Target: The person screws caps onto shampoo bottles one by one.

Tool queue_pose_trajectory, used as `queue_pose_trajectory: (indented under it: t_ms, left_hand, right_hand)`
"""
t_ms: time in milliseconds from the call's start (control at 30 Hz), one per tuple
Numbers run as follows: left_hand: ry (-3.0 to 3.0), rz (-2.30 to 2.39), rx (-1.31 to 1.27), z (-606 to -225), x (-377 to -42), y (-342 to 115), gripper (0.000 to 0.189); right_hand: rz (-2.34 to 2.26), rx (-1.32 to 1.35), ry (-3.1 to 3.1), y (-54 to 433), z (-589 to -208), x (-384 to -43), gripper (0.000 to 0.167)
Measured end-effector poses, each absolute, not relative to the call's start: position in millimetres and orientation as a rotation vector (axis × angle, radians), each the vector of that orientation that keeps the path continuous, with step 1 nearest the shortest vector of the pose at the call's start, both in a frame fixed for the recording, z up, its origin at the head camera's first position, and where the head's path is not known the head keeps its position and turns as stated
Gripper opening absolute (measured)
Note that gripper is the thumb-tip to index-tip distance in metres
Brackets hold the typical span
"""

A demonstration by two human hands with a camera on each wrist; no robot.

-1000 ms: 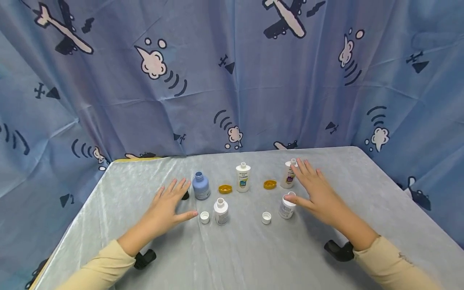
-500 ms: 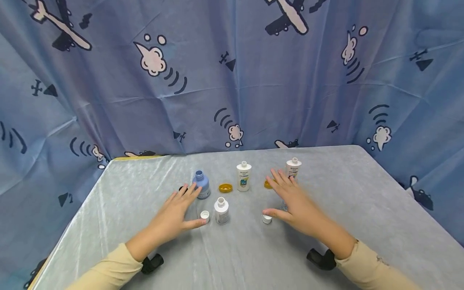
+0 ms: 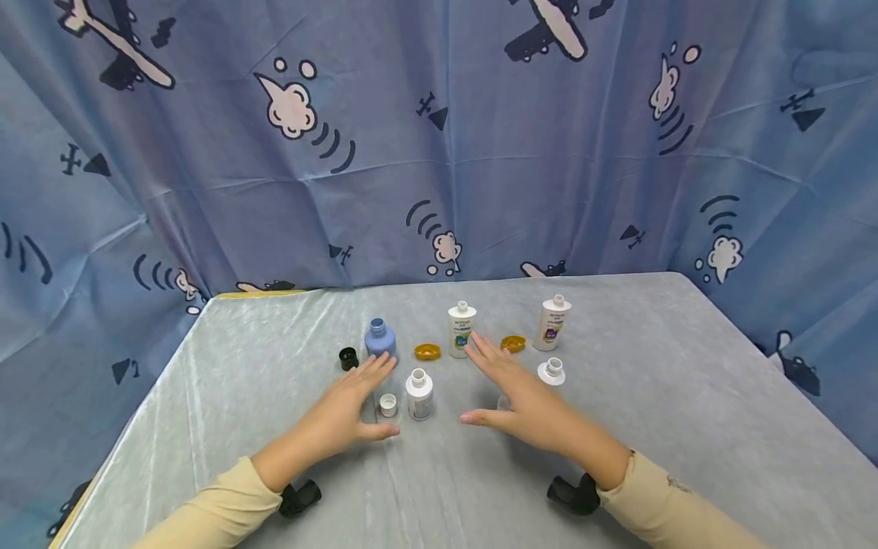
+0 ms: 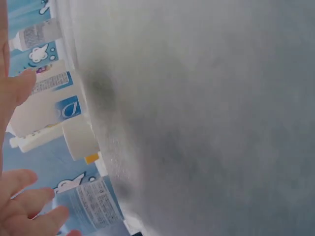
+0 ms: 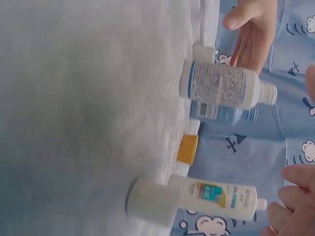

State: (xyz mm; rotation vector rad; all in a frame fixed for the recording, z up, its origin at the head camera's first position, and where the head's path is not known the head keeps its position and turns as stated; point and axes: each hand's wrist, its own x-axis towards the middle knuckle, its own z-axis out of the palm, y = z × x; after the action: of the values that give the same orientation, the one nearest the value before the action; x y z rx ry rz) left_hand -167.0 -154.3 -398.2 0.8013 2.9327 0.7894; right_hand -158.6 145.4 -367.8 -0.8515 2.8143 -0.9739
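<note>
White bottle (image 3: 420,396) standing between left hand (image 3: 336,415) and right hand (image 3: 531,408), both spread and empty, could topple if either sweeps inward.

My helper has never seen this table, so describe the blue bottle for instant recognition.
On the grey table, look just past the person's left hand. There, between a black cap and a yellow cap, stands the blue bottle; the other bottles are white.

Bottles (image 3: 420,398) and caps (image 3: 388,405) on table (image 3: 432,496), curtain (image 3: 384,191) behind.
</note>
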Motion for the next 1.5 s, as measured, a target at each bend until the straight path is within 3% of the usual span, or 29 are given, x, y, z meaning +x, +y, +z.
queue_pose_trajectory:
  t_ms: [300, 1000, 1500]
  left_hand:
    - [2.893, 0.908, 0.785, -400, -170, -149, 0.093]
    - [2.524, 1.427, 0.398, -407, -181, -149, 0.058]
    - [2.449, 1.445, 0.328, -409, -183, -151, 0.047]
  right_hand:
    - [-1.198, -0.763, 2.650, 130, -370, -159, 0.092]
    - [-1.776, -0.448, 2.173, 99, -387, -175, 0.065]
    - [-1.915, -0.254, 2.044, 80, -405, -183, 0.064]
